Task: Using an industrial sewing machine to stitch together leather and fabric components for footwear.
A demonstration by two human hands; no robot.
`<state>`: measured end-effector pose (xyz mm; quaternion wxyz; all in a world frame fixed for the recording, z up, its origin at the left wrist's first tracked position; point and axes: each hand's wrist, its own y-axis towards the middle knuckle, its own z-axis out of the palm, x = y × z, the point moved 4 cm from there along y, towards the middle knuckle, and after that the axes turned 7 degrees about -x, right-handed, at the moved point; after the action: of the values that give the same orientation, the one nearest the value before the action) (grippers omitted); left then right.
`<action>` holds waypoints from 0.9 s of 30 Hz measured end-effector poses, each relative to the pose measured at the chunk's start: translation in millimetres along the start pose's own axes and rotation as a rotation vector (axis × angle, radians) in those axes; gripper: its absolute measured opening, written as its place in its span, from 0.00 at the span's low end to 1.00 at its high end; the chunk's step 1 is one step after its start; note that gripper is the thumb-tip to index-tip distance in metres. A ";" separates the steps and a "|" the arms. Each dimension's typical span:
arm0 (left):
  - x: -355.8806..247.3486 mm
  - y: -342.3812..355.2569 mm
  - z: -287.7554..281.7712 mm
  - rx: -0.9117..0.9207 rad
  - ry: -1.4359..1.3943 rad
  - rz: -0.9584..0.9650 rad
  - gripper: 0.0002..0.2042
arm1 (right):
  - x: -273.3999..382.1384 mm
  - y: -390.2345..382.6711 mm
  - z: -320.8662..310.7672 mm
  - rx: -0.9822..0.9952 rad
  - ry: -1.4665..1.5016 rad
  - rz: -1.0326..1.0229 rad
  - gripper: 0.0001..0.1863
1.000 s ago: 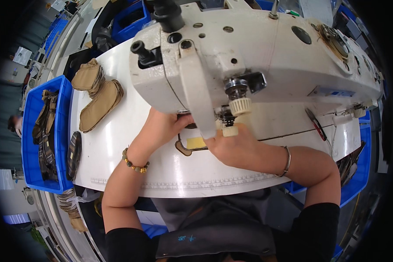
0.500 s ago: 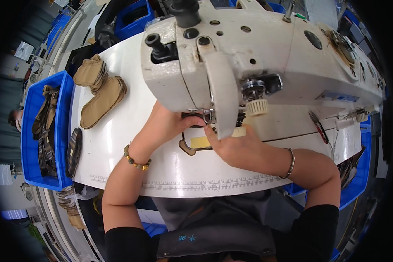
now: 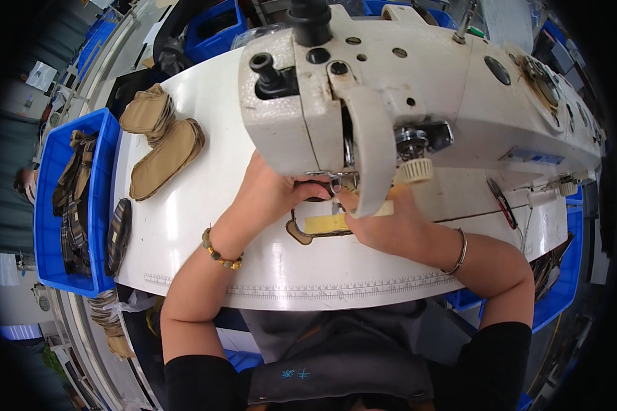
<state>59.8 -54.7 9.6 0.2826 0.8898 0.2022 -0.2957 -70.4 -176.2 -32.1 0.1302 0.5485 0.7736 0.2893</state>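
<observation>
The white sewing machine (image 3: 281, 130) stands over the table, its head hiding part of the work. Close by its needle area, my left hand (image 3: 271, 188) is closed, thumb and fingers pinching a dark fabric piece (image 3: 312, 190). From the other side my right hand (image 3: 391, 222) bends its fingers down on the same work, the fingertips close to the left thumb. A tan-edged end of the work (image 3: 299, 233) sticks out between the hands. Beside it lies a yellow strip (image 3: 325, 224), running under my right hand. The machine's pale curved lever covers some right fingers.
Stacked tan sole-shaped pieces (image 3: 168, 161) lie on the white table (image 3: 206, 89) at the left. A dark piece (image 3: 118, 236) leans by a blue bin (image 3: 106, 205) of plaid pieces. Thread snips (image 3: 502, 204) lie at right. A printed ruler (image 3: 308, 292) follows the near edge.
The machine head appears slightly farther right in the picture, and both hands with the fabric have shifted a little right. The grip of both hands looks the same.
</observation>
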 end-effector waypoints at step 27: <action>0.6 -2.2 -4.5 0.018 0.289 0.043 0.13 | 7.4 -0.5 3.2 0.058 0.107 -0.038 0.03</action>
<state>61.0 -50.2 11.4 0.2488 0.9298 0.2190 -0.1602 -71.8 -168.6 -34.0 0.0784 0.5209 0.7979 0.2931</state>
